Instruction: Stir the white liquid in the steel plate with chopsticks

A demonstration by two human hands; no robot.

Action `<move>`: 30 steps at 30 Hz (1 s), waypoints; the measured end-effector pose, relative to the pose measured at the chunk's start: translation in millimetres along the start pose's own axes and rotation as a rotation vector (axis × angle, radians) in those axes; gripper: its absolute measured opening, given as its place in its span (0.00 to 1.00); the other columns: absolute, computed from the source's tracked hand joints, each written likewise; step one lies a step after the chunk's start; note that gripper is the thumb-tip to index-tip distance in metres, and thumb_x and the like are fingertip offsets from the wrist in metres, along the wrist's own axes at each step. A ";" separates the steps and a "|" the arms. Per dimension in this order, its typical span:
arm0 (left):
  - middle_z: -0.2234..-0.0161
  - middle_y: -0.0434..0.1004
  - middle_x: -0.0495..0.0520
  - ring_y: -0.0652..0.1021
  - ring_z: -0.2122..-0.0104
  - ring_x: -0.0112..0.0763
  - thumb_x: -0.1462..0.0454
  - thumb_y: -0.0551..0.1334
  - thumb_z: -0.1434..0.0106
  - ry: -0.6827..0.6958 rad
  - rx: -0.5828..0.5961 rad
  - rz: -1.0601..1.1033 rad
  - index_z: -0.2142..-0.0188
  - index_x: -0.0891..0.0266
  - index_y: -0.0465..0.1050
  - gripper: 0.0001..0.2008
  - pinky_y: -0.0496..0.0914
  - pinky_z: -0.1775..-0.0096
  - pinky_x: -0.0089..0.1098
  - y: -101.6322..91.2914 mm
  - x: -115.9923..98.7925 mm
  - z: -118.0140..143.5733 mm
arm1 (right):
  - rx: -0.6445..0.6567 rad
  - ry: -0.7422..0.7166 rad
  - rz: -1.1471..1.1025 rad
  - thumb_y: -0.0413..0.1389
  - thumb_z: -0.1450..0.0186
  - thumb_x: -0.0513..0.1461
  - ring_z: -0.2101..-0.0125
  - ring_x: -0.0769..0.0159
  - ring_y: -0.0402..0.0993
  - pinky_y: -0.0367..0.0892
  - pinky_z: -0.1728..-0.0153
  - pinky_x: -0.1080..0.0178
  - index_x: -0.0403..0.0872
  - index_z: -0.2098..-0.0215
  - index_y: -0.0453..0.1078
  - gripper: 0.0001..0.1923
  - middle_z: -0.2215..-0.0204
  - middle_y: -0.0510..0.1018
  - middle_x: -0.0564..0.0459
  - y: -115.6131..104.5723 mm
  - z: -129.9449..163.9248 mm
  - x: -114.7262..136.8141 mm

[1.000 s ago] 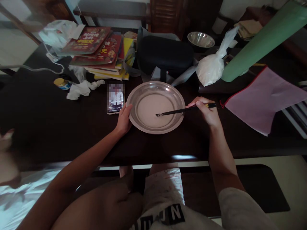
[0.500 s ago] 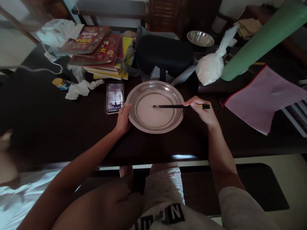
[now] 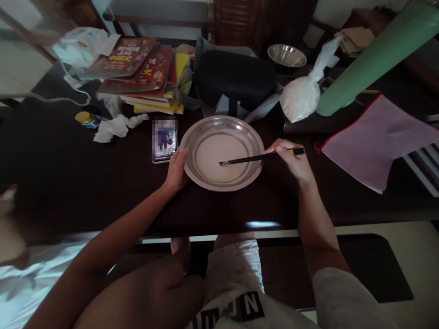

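A wide metal basin point(image 3: 192, 171) stands on the dark table, with a whitish layer point(image 3: 216, 148) covering its bottom. My left hand point(image 3: 177, 170) grips the basin's left rim, thumb on top. In my right hand point(image 3: 291, 160), closed at the basin's right side, is a pair of black chopsticks point(image 3: 248, 159). Their tips reach over the middle of the basin and seem to touch the whitish contents. Beside my left hand lies a phone point(image 3: 165, 146) with a lit screen.
Behind the basin sits a black case point(image 3: 235, 75). A tied bag of white powder point(image 3: 300, 98) and a green cylinder point(image 3: 370, 59) stand to the right, near a pink mesh pouch point(image 3: 366, 141). Stacked books point(image 3: 133, 68), crumpled tissue point(image 3: 115, 128) and a small jar point(image 3: 87, 119) are left. Another person's hand point(image 3: 10, 201) shows far left.
The chopstick tips have moved slightly toward me in the basin, and their handle end has risen a little and shifted right. My left hand and the basin stay put. The phone picture differs.
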State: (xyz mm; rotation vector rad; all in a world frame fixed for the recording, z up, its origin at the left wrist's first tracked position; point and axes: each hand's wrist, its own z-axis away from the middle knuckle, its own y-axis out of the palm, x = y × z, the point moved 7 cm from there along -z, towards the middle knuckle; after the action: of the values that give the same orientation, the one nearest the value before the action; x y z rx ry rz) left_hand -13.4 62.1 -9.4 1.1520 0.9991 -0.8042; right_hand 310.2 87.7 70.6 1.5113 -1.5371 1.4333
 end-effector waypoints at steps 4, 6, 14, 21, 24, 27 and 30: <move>0.63 0.82 0.53 0.82 0.56 0.43 0.53 0.70 0.44 0.000 -0.025 -0.008 0.65 0.59 0.74 0.14 0.77 0.56 0.36 -0.6 -2.2 0.6 | 0.023 -0.016 0.055 0.59 0.33 0.51 0.58 0.60 0.81 0.72 0.51 0.53 0.55 0.63 0.82 0.13 0.64 0.86 0.53 2.1 -0.3 1.0; 0.63 0.82 0.54 0.82 0.55 0.43 0.54 0.69 0.44 -0.001 -0.026 -0.012 0.64 0.59 0.74 0.14 0.77 0.56 0.37 -0.2 -3.2 1.0 | -0.056 -0.006 0.043 0.58 0.33 0.51 0.61 0.61 0.82 0.73 0.53 0.54 0.55 0.65 0.82 0.14 0.67 0.85 0.54 -4.0 -0.3 -0.2; 0.64 0.82 0.53 0.82 0.56 0.43 0.54 0.70 0.44 -0.003 -0.016 0.002 0.66 0.59 0.74 0.13 0.78 0.56 0.36 0.5 -3.7 1.5 | 0.014 -0.009 0.049 0.59 0.33 0.51 0.58 0.60 0.81 0.73 0.50 0.53 0.56 0.63 0.82 0.13 0.64 0.86 0.54 1.3 -0.2 -1.0; 0.62 0.83 0.54 0.82 0.55 0.44 0.52 0.71 0.45 -0.008 -0.018 -0.007 0.61 0.59 0.75 0.17 0.77 0.55 0.37 -1.2 -1.9 0.9 | 0.055 0.006 0.010 0.58 0.33 0.50 0.59 0.61 0.82 0.73 0.53 0.54 0.55 0.64 0.82 0.13 0.64 0.86 0.54 4.4 0.2 -2.0; 0.62 0.82 0.54 0.82 0.54 0.45 0.53 0.70 0.44 -0.006 -0.022 -0.002 0.61 0.59 0.75 0.16 0.78 0.55 0.38 -1.1 -2.2 0.8 | 0.015 -0.006 0.045 0.59 0.33 0.50 0.58 0.60 0.82 0.73 0.50 0.53 0.55 0.63 0.82 0.13 0.64 0.86 0.54 0.6 -0.3 -1.7; 0.65 0.82 0.54 0.81 0.53 0.45 0.55 0.70 0.44 -0.009 -0.018 -0.001 0.63 0.59 0.75 0.14 0.78 0.55 0.37 -0.7 -2.0 0.8 | -0.064 0.005 0.011 0.57 0.32 0.50 0.62 0.61 0.82 0.74 0.54 0.55 0.54 0.66 0.82 0.14 0.67 0.85 0.54 -6.3 0.1 -2.6; 0.64 0.82 0.54 0.81 0.53 0.45 0.54 0.70 0.43 -0.014 -0.016 0.007 0.61 0.60 0.75 0.15 0.78 0.55 0.37 -1.1 0.0 0.2 | 0.022 0.003 -0.009 0.58 0.32 0.49 0.61 0.62 0.82 0.73 0.54 0.55 0.55 0.65 0.82 0.13 0.66 0.85 0.54 0.0 0.3 -2.6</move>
State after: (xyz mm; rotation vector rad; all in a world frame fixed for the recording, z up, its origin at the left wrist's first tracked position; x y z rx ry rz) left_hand -14.4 61.7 -9.8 1.1337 0.9875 -0.7966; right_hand 310.8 88.4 68.1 1.5264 -1.5161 1.4516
